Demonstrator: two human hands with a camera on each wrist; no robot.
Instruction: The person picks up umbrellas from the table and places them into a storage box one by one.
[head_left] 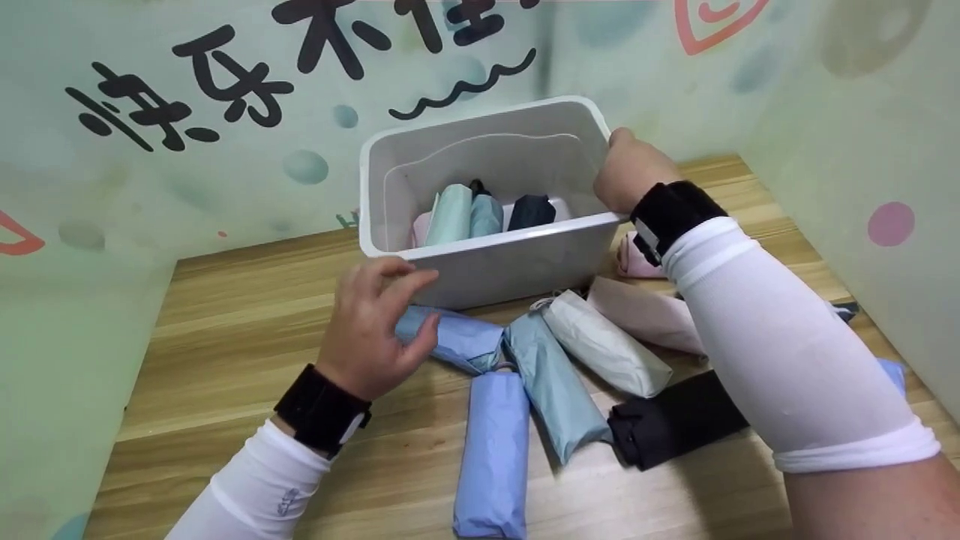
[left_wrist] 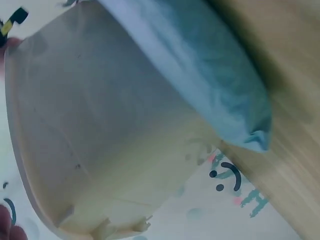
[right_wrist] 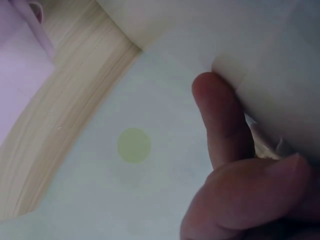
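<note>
A light grey plastic bin (head_left: 517, 262) stands against the back wall, its opening facing me. Inside lie folded umbrellas: a mint one (head_left: 450, 215), a teal one (head_left: 487, 216) and a dark one (head_left: 532, 212). My right hand (head_left: 637, 171) grips the bin's right rim; its thumb and a finger (right_wrist: 222, 117) show against the bin in the right wrist view. Near the front left corner, my left hand (head_left: 379, 326) is raised with its fingers loosely bent and nothing held. Beneath it lies a blue umbrella (head_left: 457, 336), partly hidden by that hand.
Several folded umbrellas lie before the bin: periwinkle (head_left: 491, 457), teal (head_left: 559, 390), white (head_left: 607, 345), beige (head_left: 645, 311) and black (head_left: 679, 420). A pink one (head_left: 637, 259) sits by the bin's right side. Printed walls (head_left: 247, 172) border the wooden table (head_left: 217, 375).
</note>
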